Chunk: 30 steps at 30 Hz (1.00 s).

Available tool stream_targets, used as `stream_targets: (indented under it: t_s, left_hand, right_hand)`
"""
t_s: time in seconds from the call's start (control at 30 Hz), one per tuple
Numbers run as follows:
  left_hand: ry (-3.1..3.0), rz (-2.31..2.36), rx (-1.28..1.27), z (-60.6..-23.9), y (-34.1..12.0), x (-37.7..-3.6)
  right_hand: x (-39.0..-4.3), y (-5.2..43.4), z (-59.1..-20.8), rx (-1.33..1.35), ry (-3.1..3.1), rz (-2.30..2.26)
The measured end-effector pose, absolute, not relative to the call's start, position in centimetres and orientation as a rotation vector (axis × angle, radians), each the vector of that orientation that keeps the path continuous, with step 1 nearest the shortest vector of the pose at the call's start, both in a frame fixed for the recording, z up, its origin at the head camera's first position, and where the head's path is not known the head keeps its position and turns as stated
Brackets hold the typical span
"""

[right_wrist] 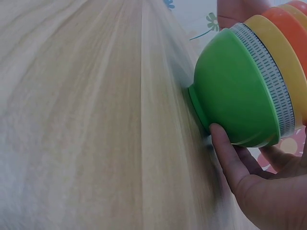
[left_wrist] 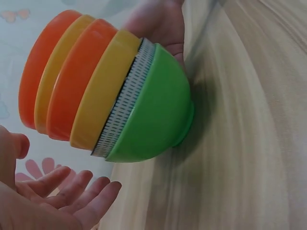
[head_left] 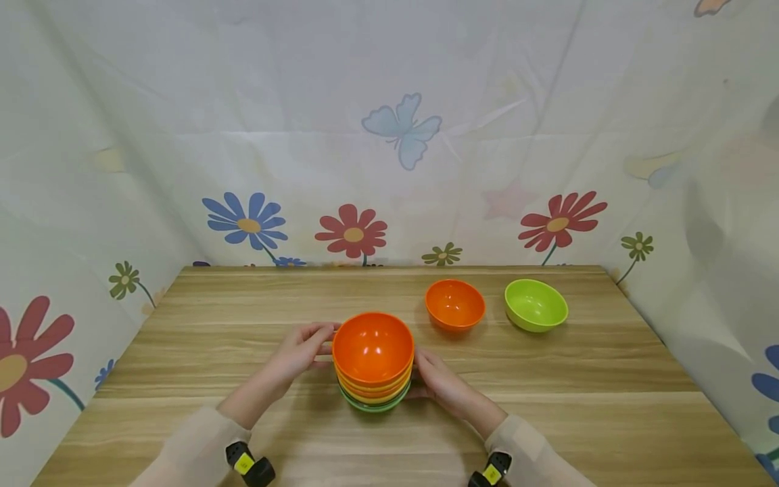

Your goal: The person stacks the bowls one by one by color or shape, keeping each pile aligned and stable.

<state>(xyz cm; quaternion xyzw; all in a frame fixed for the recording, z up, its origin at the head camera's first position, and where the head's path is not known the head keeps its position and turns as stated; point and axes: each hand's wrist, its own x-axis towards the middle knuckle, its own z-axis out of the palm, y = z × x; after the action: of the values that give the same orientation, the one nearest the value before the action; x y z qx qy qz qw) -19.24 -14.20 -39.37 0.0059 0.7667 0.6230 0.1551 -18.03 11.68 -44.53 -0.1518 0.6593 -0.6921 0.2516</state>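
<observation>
A stack of several nested bowls (head_left: 373, 352) stands between my hands on the table: an orange bowl (head_left: 372, 345) on top, yellow and orange bowls beneath. Below them come a white patterned bowl (left_wrist: 125, 103) with dark dashes and, at the bottom, a green bowl (left_wrist: 156, 110). My left hand (head_left: 302, 346) is at the stack's left side; its wrist view shows the fingers spread, apart from the bowls. On the right side, my right hand (head_left: 439, 380) touches the green bowl near its foot with extended fingers, as the right wrist view shows.
Behind the stack to the right, a single orange bowl (head_left: 455, 306) and a lime green bowl (head_left: 535, 306) stand apart on the wooden table (head_left: 255, 297). A flower-printed cloth (head_left: 292, 135) hangs along the table's back edge and sides.
</observation>
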Motion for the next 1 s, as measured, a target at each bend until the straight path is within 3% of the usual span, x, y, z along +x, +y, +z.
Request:
stream_targets:
  t_s: [0.7, 1.0]
  left_hand:
    - [1.808, 1.946, 0.163, -42.2, -14.2, -17.4]
    - [1.759, 1.977, 0.096, -42.5, -13.8, -16.8]
  right_hand:
    - [-18.1, 11.6, -44.5, -0.416, 1.790, -1.890]
    - [-18.1, 11.6, -44.5, -0.417, 1.782, -1.889]
